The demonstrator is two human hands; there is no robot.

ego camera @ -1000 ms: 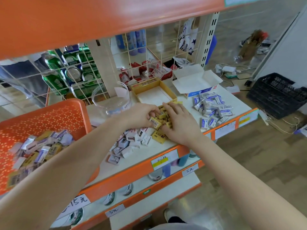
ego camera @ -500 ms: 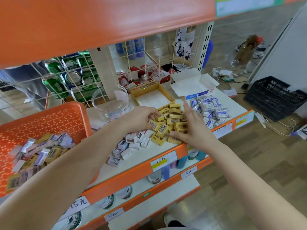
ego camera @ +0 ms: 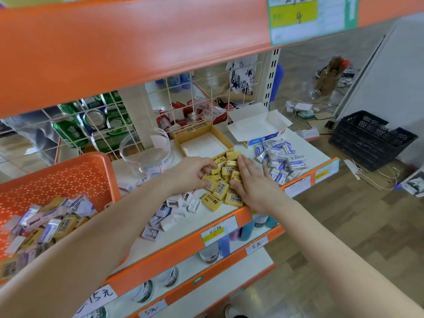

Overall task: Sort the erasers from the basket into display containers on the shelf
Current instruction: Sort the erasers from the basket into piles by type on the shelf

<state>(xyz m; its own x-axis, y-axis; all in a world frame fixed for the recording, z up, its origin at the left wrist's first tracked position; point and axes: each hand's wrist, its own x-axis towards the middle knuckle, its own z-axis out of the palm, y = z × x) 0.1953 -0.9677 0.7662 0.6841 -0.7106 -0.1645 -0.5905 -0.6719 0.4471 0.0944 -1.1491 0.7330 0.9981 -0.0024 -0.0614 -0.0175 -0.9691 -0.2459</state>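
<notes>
fingers [ego camera: 206, 168] of the left hand [ego camera: 192, 174] curl onto, and straight fingers [ego camera: 244, 166] of the right hand [ego camera: 252, 187] press against, on one white shelf [ego camera: 317, 150] beside one orange basket [ego camera: 68, 166] and before one empty yellow box [ego camera: 197, 130], over a dozen small barcoded yellow erasers [ego camera: 220, 190].

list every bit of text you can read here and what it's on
"4": yellow price tag on the upper shelf edge.
"2B": yellow eraser at the pile's front.
"15元": wide handwritten tag, lower shelf edge.
"5元": small handwritten tag, shelf edge below.
Blue eraser wrappers and barcodes: too blurred to read.
</notes>
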